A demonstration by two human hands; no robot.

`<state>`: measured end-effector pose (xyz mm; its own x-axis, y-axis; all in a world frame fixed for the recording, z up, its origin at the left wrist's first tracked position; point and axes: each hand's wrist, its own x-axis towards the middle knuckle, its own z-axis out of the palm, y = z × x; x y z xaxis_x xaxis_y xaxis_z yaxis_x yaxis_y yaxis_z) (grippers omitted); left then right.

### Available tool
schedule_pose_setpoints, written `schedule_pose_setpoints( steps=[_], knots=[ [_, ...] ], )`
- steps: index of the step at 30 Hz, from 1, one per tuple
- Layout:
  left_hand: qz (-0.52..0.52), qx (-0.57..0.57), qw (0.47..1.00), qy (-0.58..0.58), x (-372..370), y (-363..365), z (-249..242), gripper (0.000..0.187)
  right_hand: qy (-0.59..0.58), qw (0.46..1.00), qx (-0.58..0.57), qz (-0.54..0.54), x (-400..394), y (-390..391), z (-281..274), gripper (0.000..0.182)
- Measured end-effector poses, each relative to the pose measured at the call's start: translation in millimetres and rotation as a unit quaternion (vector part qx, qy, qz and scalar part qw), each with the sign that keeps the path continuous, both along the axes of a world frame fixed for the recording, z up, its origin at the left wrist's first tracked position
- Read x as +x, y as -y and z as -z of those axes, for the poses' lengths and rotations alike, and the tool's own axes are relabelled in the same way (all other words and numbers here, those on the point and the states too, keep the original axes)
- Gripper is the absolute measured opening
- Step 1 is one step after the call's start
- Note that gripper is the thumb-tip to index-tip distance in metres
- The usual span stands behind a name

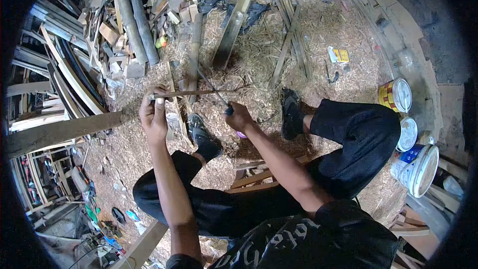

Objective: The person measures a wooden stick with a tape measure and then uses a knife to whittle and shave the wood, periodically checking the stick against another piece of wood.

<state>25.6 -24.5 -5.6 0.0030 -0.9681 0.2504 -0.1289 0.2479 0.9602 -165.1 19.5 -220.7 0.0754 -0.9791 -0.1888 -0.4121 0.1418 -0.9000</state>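
Left hand (pixel 155 112): pinches wooden strip (pixel 189 92) near one end, likely for reach
Right hand (pixel 240 118): grips tool handle (pixel 229 109), shaft crossing strip mid-frame

The single view looks out from the person's head, facing forward and steeply down to the floor (pixel 343 89), through a wide lens that bends the edges and darkens the corners. The black shirt (pixel 298 244) is nearest, along the bottom; the left hand (pixel 155 113) and right hand (pixel 240 118) come mid-frame, the wood scraps (pixel 117 32) farther off
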Motion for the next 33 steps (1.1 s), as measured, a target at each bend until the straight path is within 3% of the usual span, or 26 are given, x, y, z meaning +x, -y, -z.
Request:
schedule_pose_setpoints(
  steps=[2, 3, 5, 6, 7, 10, 12, 15, 17, 20, 23, 24, 27, 29, 33],
  knots=[
    [-0.002, 0.007, 1.000, 0.004, 3.7, -3.7, 1.1, 0.016, 0.038, 0.999, 0.016, -0.006, -1.0, 0.2, -23.1, 0.031],
    [0.000, 0.007, 1.000, 0.007, 4.8, -2.5, 1.1, 0.016, 0.038, 0.999, 0.015, -0.006, -5.6, -2.5, -11.7, 0.031],
    [0.015, -0.008, 1.000, -0.004, 9.7, -0.9, 5.5, 0.016, 0.019, 0.992, 0.126, 0.003, -19.2, -13.5, 39.5, 0.033],
    [0.020, -0.011, 1.000, 0.000, 8.8, -3.2, 4.9, 0.017, -0.045, 0.993, 0.108, 0.023, -31.2, -26.3, 53.6, 0.037],
    [0.026, -0.014, 1.000, 0.004, 6.8, -3.4, 3.7, 0.017, -0.051, 0.993, 0.097, -0.036, -43.4, -24.0, 57.8, 0.038],
    [-0.004, -0.002, 0.999, 0.037, -0.4, -8.2, 1.3, 0.017, -0.016, 0.988, 0.154, -0.012, -32.4, -27.1, 63.9, 0.037],
    [-0.012, -0.003, 0.999, 0.031, -1.8, -2.3, 4.1, 0.018, 0.009, 0.999, 0.022, 0.044, -15.7, -22.9, 62.8, 0.028],
    [0.009, 0.009, 1.000, 0.003, -1.2, -0.2, 0.2, 0.018, 0.037, 0.998, 0.038, 0.041, -18.4, -22.8, 29.6, 0.029],
    [0.007, 0.005, 1.000, 0.002, -1.1, -0.2, -0.2, 0.018, -0.013, 0.986, 0.160, 0.052, -24.1, -36.1, 81.6, 0.033],
    [0.005, -0.035, 0.999, 0.037, -3.5, 1.8, 0.3, 0.018, -0.112, 0.970, 0.214, -0.032, -46.0, -34.6, 62.1, 0.048],
    [-0.004, -0.015, 1.000, 0.004, -5.1, 3.7, 7.7, 0.019, -0.103, 0.980, 0.172, 0.014, -22.5, -35.5, 100.3, 0.044],
    [-0.012, -0.017, 1.000, 0.004, -9.9, 4.3, 5.7, 0.020, -0.128, 0.971, 0.194, 0.046, -16.6, -32.5, 79.6, 0.039],
    [-0.030, -0.011, 0.999, -0.001, -10.3, 4.5, 3.3, 0.020, -0.094, 0.980, 0.174, 0.039, -18.9, -35.2, 76.3, 0.035],
    [-0.060, -0.005, 0.998, 0.004, -4.4, 3.7, 6.3, 0.019, -0.070, 0.973, 0.220, 0.019, -33.2, -40.5, 83.4, 0.037],
    [-0.095, -0.014, 0.995, 0.022, -3.7, 6.8, 2.6, 0.018, -0.134, 0.965, 0.223, 0.031, -49.1, -48.6, 88.7, 0.036]
  ],
)
